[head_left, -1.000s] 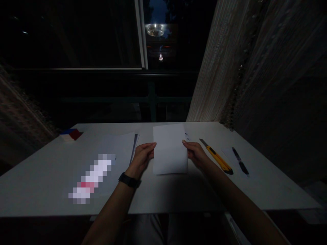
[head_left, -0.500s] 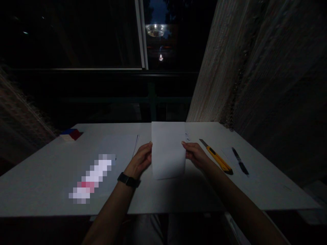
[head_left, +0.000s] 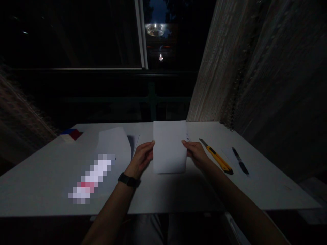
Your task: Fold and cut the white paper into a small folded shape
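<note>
A blank white sheet of paper [head_left: 169, 149], possibly folded, is held up above the table between my hands. My left hand [head_left: 143, 156], with a dark watch on its wrist, pinches the left edge. On the opposite edge, my right hand [head_left: 196, 151] grips with the thumb on the near face; its other fingers are partly hidden behind the paper. Just right of my right hand lies a yellow utility knife [head_left: 218, 158] with its blade out. To the left of my left hand, white sheets [head_left: 112, 139] lie on the table, the top one with its far right corner curled up.
The white table [head_left: 38, 180] stands before a dark window. A black pen [head_left: 240, 161] lies right of the knife. A blue, red and white block [head_left: 71, 134] sits at the far left corner. A pixelated patch covers something on the left sheets. Curtains [head_left: 212, 68] hang at both sides.
The held paper has tilted more upright and its lower edge has risen slightly. On the left, the top sheet's far corner has lifted off the stack and curled.
</note>
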Available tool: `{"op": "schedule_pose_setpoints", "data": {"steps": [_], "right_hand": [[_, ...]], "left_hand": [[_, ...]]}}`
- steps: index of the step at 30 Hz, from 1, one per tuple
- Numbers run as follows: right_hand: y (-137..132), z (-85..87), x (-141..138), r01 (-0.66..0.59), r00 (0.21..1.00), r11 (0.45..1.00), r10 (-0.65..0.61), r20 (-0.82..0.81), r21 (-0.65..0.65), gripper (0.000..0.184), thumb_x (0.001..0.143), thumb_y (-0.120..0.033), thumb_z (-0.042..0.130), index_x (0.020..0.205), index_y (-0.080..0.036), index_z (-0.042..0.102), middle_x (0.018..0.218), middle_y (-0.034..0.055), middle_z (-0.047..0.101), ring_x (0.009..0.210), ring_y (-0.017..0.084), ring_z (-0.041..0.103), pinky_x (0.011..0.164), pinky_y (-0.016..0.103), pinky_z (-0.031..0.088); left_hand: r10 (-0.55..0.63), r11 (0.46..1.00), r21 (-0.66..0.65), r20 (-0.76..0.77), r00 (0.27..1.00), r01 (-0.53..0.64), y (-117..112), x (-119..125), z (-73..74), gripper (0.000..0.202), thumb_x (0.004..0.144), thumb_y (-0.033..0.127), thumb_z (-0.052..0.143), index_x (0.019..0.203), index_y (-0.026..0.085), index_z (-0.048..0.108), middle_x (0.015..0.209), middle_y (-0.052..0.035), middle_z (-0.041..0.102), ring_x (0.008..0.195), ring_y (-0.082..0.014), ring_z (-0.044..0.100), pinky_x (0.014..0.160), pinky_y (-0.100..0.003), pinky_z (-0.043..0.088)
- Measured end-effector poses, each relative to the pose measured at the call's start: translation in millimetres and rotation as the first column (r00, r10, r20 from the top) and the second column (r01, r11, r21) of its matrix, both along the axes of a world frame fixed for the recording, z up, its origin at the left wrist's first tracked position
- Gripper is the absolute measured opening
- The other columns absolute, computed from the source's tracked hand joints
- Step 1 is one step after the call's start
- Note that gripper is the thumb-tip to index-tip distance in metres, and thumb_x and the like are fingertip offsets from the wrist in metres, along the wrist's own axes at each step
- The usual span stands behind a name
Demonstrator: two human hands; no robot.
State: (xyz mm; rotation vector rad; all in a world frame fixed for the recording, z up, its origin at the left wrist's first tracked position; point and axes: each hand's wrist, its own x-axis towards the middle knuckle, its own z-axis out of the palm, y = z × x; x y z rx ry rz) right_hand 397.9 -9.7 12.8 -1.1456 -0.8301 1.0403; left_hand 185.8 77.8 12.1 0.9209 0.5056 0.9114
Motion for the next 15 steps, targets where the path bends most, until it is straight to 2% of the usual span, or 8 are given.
{"op": "schedule_pose_setpoints", "data": {"steps": [3,6,10,15], "right_hand": [[2,-3.3,1,0.071,0.996,0.997,-0.071,0.057,0.013,0.038,0.06,-0.049,0.071,0.061,-0.012,0.065,0.057,0.0015,0.06,0.052,0.011,0.052,0.052,0.024,0.044],[3,-6.4,1,0.12,0.987,0.992,-0.122,0.106,0.024,0.04,0.061,-0.052,0.068,0.059,-0.012,0.064,0.055,0.0014,0.06,0.05,0.011,0.052,0.05,0.024,0.044],[4,-8.4,-5,0.092,0.991,0.996,-0.091,0.097,-0.008,0.042,0.061,-0.054,0.067,0.062,-0.012,0.065,0.057,0.0026,0.062,0.052,0.013,0.055,0.053,0.026,0.049],[3,-8.8,-9,-0.006,0.997,1.0,0.008,0.073,-0.025,0.045,0.062,-0.056,0.066,0.067,-0.011,0.068,0.062,0.006,0.066,0.058,0.017,0.061,0.058,0.031,0.053]], "left_hand": [[0.179,0.98,0.111,-0.113,0.977,-0.167,1,5,-4.4,0.03,0.064,0.028,0.074,0.087,0.01,0.068,0.078,-0.0077,0.069,0.067,-0.0133,0.063,0.065,-0.025,0.051],[0.341,0.923,0.258,-0.207,0.917,-0.285,2,9,-8.7,0.043,0.06,0.031,0.076,0.096,0.01,0.068,0.093,-0.0118,0.069,0.083,-0.0195,0.064,0.08,-0.033,0.048],[0.44,0.856,0.429,-0.314,0.841,-0.288,2,10,-10.4,0.042,0.063,0.035,0.072,0.099,0.011,0.068,0.099,-0.0117,0.068,0.093,-0.0243,0.062,0.086,-0.037,0.046],[0.447,0.816,0.517,-0.281,0.849,-0.258,4,10,-10.7,0.039,0.072,0.031,0.063,0.106,0.012,0.064,0.109,-0.0095,0.065,0.101,-0.0227,0.06,0.091,-0.036,0.044]]}}
